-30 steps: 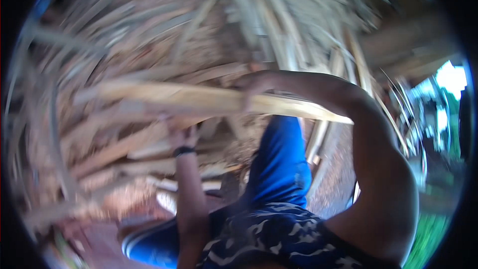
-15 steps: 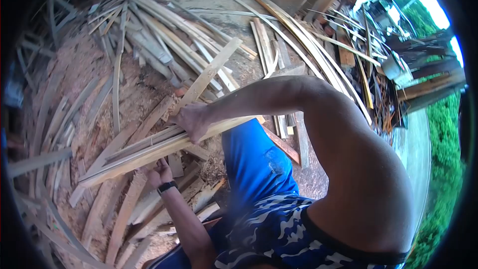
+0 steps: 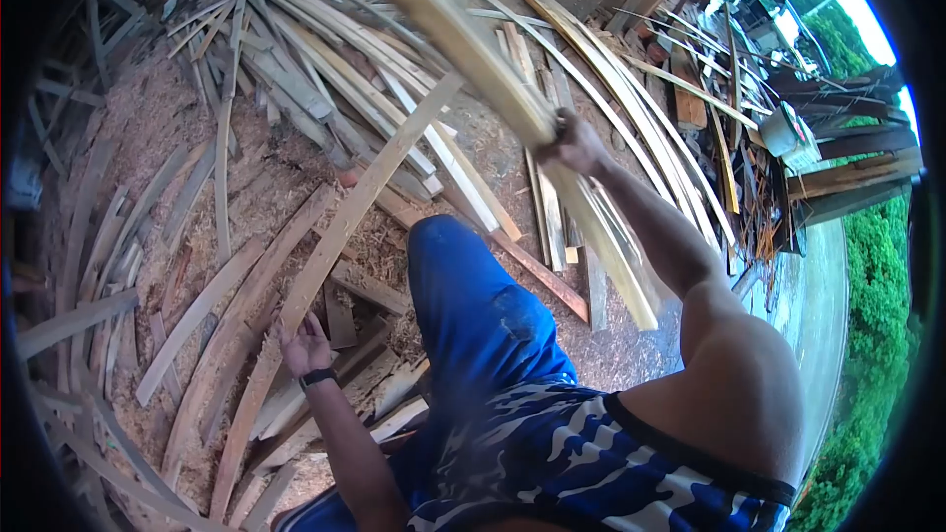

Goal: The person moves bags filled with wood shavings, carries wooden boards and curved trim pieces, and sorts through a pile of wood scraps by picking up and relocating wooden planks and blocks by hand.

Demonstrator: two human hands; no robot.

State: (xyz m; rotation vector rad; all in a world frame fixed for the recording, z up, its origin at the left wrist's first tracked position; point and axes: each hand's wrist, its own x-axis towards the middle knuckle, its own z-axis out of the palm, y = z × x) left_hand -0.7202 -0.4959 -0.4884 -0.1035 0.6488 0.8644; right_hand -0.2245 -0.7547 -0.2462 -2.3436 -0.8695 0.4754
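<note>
My right hand (image 3: 574, 143) is wrapped round a pale wooden plank (image 3: 473, 49), which slants from the top middle down to the right of my knee; its upper end is blurred. My left hand (image 3: 306, 345), with a dark band at the wrist, is palm up with its fingers apart, at the edge of a long brown board (image 3: 340, 236). That board runs from the bottom left up towards the middle, and the left fingertips are partly hidden at its edge.
Loose strips of wood (image 3: 325, 54) lie heaped at the upper left. More long strips (image 3: 611, 89) curve along the right. A white bucket (image 3: 785, 133) stands by stacked timber at the right. My blue-clad knee (image 3: 473, 286) is in the middle, with sawdust around.
The plank in my right hand has swung up and right, away from my left hand. The brown board is now uncovered along its length. My left hand has shifted slightly down.
</note>
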